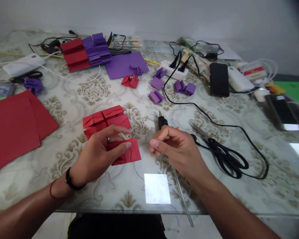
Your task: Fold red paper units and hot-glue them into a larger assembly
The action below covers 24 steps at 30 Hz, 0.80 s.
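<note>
Far left on the table (72, 186): big flat red paper sheets (12, 129), with a purple paper ball (33, 85) and a white box (23, 64) behind them. Next, toward the back: a stack of folded red and purple pieces (86, 53) and a flat purple sheet (126, 64). Nearer, in the middle left: a row of folded red pieces (106, 120). Just below it, the left hand (98, 156), fingers spread and pressing down flat on one folded red piece (128, 154), holding it to the table, not gripping around it. Long side of that piece running left to right, sticking out to the right of the fingertips. Just to the right of it, close but not touching, the right hand (175, 149), closed tight around a black glue gun (162, 122), tip pointing up and away, toward the back of the table. Red piece to the left of the glue gun tip and a little nearer the body; left hand already on it, right hand near. Further right: black scissors (226, 156) lying flat, a black cord (239, 127) looping around them, small purple folded bits (181, 87) behind, then a dark phone (218, 79).
</note>
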Available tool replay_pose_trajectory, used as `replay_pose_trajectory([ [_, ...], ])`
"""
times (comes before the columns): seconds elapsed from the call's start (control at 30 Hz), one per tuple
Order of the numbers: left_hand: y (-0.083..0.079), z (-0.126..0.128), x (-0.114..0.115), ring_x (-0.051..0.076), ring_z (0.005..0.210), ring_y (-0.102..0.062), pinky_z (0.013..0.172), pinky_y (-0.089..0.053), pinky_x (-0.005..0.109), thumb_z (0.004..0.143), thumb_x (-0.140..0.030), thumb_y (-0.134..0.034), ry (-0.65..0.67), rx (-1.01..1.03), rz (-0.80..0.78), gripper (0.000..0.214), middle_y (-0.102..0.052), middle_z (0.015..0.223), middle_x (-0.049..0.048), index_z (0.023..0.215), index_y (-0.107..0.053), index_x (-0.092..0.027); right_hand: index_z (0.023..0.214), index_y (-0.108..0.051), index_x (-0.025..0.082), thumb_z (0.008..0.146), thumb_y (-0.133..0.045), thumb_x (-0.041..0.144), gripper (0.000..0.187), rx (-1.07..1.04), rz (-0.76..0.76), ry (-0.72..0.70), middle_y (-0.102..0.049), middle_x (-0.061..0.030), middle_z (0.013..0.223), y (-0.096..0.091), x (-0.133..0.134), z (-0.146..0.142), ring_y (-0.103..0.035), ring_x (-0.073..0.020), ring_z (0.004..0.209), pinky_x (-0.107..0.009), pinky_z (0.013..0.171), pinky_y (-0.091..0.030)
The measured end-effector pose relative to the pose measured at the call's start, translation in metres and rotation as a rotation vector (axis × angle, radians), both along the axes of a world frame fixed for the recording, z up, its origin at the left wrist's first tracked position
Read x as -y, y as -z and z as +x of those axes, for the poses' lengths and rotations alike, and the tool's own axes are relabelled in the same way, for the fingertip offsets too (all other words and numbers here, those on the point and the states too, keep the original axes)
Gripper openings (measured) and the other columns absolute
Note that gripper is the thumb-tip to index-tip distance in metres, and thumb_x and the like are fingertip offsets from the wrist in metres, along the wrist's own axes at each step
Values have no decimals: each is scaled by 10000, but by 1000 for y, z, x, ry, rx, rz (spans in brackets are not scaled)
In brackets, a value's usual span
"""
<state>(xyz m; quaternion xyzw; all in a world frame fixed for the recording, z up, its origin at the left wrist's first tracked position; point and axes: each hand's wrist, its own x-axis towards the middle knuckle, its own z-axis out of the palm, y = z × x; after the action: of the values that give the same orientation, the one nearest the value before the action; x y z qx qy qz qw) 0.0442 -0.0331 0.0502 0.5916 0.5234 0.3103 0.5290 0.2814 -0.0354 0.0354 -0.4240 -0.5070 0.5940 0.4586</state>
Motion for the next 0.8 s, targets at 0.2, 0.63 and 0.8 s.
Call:
replay_pose_trajectory([
  [0.2,0,2,4,146,791,-734,707,-558,231,947,-357,-757,-8,-2,82,278,-798,895,-2,1194,-719,-235,816,-747,193,1077,-568,477,425,337,44,-90,-699,-20,731,-5,4,-6,-623,-141,686,-281,657,-476],
  [0.63,-8,0,-5,86,558,-431,479,-300,212,930,-448,-691,229,-127,-76,366,-541,619,-33,702,-666,-162,747,-651,198,977,-699,326,268,329,30,-216,-643,26,670,-6,9,-9,-573,-122,638,-256,607,-441],
  [0.8,-10,-1,-4,85,584,-409,513,-302,219,965,-407,-651,279,-161,-8,378,-508,628,-42,679,-617,-163,751,-649,198,985,-694,344,279,311,25,-204,-598,38,668,-7,10,-11,-516,-106,619,-242,571,-412],
])
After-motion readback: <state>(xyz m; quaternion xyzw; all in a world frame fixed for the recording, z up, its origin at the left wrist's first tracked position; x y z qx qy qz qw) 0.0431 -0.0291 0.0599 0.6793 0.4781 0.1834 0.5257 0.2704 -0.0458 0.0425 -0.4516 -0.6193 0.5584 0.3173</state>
